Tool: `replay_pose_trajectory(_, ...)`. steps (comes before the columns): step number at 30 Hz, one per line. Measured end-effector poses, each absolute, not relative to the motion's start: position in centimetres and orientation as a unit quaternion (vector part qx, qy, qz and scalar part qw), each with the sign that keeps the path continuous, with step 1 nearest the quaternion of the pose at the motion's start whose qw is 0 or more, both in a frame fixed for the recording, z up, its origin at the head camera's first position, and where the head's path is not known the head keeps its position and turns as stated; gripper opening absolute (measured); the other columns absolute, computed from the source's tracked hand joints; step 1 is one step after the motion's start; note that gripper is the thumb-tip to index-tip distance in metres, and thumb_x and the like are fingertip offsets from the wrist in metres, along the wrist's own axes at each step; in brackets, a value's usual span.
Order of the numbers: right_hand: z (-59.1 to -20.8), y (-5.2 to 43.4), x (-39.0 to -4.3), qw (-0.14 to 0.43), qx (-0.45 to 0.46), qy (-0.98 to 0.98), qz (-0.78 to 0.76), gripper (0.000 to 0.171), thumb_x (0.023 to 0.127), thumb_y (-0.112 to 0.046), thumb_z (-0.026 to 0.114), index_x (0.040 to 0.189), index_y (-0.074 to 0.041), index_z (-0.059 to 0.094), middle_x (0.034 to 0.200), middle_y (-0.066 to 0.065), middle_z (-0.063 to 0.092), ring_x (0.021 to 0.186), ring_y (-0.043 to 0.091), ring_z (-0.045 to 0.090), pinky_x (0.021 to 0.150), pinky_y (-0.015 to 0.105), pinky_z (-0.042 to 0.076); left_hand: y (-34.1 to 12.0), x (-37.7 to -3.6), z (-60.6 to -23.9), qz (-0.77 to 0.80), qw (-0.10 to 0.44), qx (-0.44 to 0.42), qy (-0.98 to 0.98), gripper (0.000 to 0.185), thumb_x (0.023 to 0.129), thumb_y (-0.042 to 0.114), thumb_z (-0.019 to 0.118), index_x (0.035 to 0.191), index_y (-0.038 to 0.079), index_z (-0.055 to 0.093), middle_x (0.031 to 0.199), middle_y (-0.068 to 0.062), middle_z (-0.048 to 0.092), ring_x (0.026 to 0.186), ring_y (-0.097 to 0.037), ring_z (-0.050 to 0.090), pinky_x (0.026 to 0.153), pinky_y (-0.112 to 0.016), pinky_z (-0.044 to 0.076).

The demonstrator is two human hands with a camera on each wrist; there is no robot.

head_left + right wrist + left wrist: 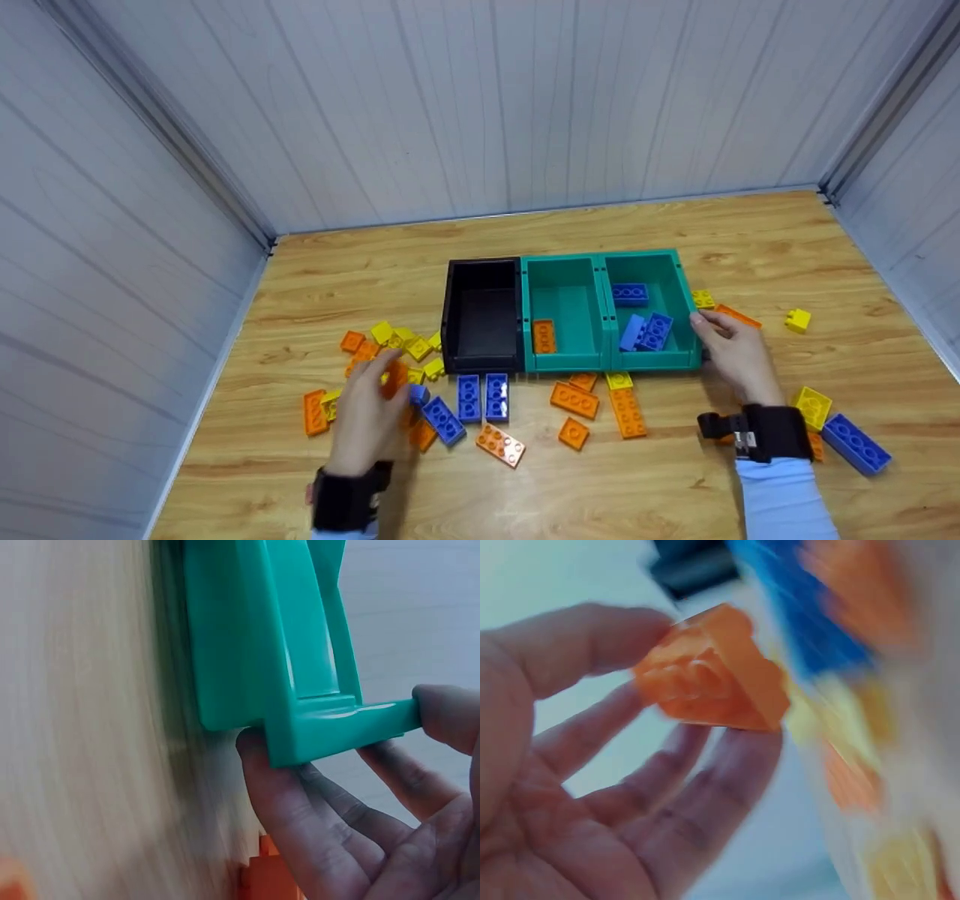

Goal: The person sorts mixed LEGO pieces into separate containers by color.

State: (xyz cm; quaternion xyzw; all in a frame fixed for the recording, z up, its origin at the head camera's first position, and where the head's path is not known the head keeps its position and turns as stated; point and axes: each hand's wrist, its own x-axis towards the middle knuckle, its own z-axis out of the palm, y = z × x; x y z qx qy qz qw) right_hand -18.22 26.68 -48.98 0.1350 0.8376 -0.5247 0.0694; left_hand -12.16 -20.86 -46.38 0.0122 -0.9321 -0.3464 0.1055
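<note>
My left hand (386, 379) hovers over a scatter of bricks left of the bins and pinches an orange brick (712, 671) between thumb and fingertips; the left wrist view is blurred. My right hand (709, 330) grips the front right corner of the right teal bin (679, 300), thumb on the rim and fingers (315, 817) under the lip (337, 724). That bin holds blue bricks (646, 330). The middle teal bin (566, 262) holds one orange brick (543, 336). The black bin (452, 315) at the left looks empty.
Loose yellow and orange bricks (409, 346) lie left of the black bin. Blue bricks (481, 396) and orange bricks (574, 399) lie in front of the bins. Near my right wrist are a yellow brick (813, 406) and a blue brick (856, 444). Grey walls enclose the wooden table (600, 487).
</note>
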Motion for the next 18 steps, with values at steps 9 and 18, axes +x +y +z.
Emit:
replay_pose_trajectory(9, -49.2, 26.8, -18.2, 0.062, 0.139, 0.845, -0.512, 0.081, 0.096, -0.065, 0.044, 0.15, -0.005, 0.041, 0.142, 0.025, 0.049, 0.129, 0.038, 0.047, 0.102, 0.051, 0.043, -8.7, -17.5, -45.6, -0.509, 0.16, -0.129, -0.836, 0.037, 0.082, -0.004, 0.076, 0.117, 0.004, 0.065, 0.111, -0.01, 0.061, 0.094, -0.02, 0.065, 0.08, -0.027, 0.056)
replay_pose_trajectory(18, -49.0, 26.5, -18.1, 0.052, 0.137, 0.854, -0.499, 0.08, 0.096, -0.065, 0.043, 0.149, -0.006, 0.043, 0.141, 0.024, 0.05, 0.125, 0.037, 0.049, 0.098, 0.048, 0.045, -1.4, -20.0, -47.1, -0.427, 0.037, -0.13, -0.894, 0.043, 0.089, 0.006, 0.074, 0.131, 0.009, 0.063, 0.118, -0.007, 0.061, 0.096, -0.016, 0.062, 0.081, -0.029, 0.053)
